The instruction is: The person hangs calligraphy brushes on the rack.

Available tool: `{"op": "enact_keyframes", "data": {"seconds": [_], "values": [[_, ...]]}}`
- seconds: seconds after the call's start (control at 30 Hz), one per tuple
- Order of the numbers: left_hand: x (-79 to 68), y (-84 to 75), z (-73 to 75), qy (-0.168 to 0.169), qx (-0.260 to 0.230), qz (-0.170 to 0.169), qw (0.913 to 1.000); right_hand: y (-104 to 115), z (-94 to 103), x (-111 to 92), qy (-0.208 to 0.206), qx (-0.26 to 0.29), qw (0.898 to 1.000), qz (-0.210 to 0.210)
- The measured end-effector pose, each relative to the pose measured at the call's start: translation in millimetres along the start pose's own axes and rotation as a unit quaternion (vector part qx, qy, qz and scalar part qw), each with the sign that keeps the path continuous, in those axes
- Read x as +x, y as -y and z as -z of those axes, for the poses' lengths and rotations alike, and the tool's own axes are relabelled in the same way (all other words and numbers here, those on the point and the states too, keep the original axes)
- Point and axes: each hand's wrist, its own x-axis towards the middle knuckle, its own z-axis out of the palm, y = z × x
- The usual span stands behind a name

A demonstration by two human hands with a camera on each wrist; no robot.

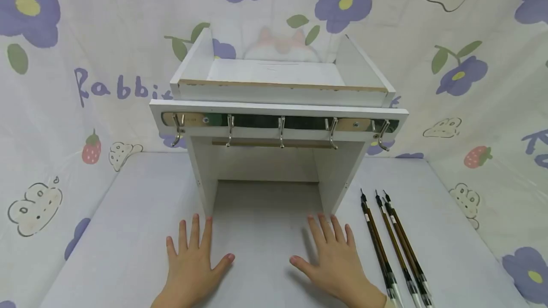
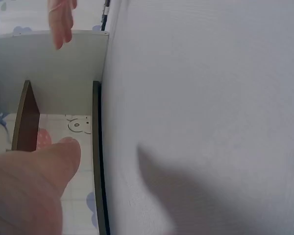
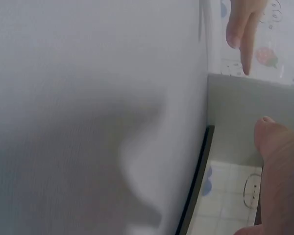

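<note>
A white shelf unit [image 1: 278, 95] stands on the table, with a row of metal hooks [image 1: 281, 132] across its front rail. In front of its left side panel [image 1: 203, 170] is my left hand [image 1: 191, 263], palm down with fingers spread and straight. My right hand [image 1: 336, 263] mirrors it before the right side panel [image 1: 342, 170], fingers also straight. Both hands hold nothing; their shadows fall on the tabletop, and whether the fingertips touch the panels I cannot tell. In the left wrist view the left thumb [image 2: 63, 154] shows large and near.
To the right of the right hand lie several thin brown brushes [image 1: 396, 246] with clear caps at their near ends. A white cloth printed with flowers [image 1: 347, 1] and rabbits hangs behind and along the sides. The pale tabletop [image 1: 120, 232] extends left of the shelf unit.
</note>
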Motion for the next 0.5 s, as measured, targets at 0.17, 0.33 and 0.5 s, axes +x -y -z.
{"op": "enact_keyframes", "data": {"seconds": [0.17, 0.33, 0.5], "values": [[-0.4, 5.6, -3.2, 0.012, -0.027, 0.012, 0.9995, -13, 5.5, -4, 0.015, 0.026, 1.0, -0.005], [2.0, 8.1, -2.3, 0.016, -0.054, 0.024, 0.9981, -31, 14.3, -4, 0.026, 0.055, 0.998, -0.01], [7.0, 11.5, 0.6, 0.021, -0.068, 0.045, 0.9965, -47, 24.9, -4, 0.037, 0.101, 0.994, -0.02]]}}
